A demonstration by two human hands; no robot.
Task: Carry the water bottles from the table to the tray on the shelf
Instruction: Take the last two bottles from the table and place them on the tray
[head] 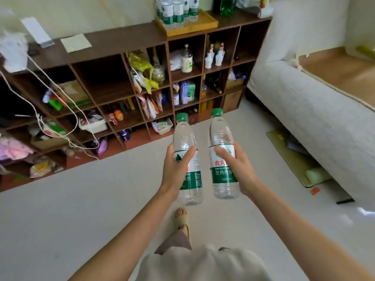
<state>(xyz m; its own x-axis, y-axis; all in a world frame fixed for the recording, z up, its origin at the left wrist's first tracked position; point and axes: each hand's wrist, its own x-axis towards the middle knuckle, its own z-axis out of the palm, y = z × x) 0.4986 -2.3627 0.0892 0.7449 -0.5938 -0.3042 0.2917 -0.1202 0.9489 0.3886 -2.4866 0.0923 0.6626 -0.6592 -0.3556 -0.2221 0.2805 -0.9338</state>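
Water bottles are in both hands, one each, held upright and side by side with a narrow gap between them. The left hand (176, 169) grips the left bottle (187, 159) around its label, thumb laid across the front and fingers curled behind. The right hand (236, 167) grips the right bottle (222, 155) the same way at its label, thumb on the front. Both bottles are clear with green caps and green-and-white labels, and both are off any surface, held out ahead of the person over the pale floor (81, 209).

Directly below the gripped bottles, a foot in a tan sandal (181, 218) stands on the floor, with the hem of light clothing nearer the camera.

Beyond the bottles, up and away from the hands, stands a dark brown shelf (121, 39) divided into many cubbies filled with packets, jars and bottles. On its top, above and slightly left of the two caps, sits a wooden tray (205, 23) holding several more water bottles (178, 11) of the same kind, standing upright and close together. Just right of the tray stands a green bottle (228, 6). Farther left along the shelf top lies a pale sheet of paper (76, 42), and white cords (50, 98) hang down over the cubbies.

To the right of the right hand, well apart, runs a sofa with a white cover (304, 102).
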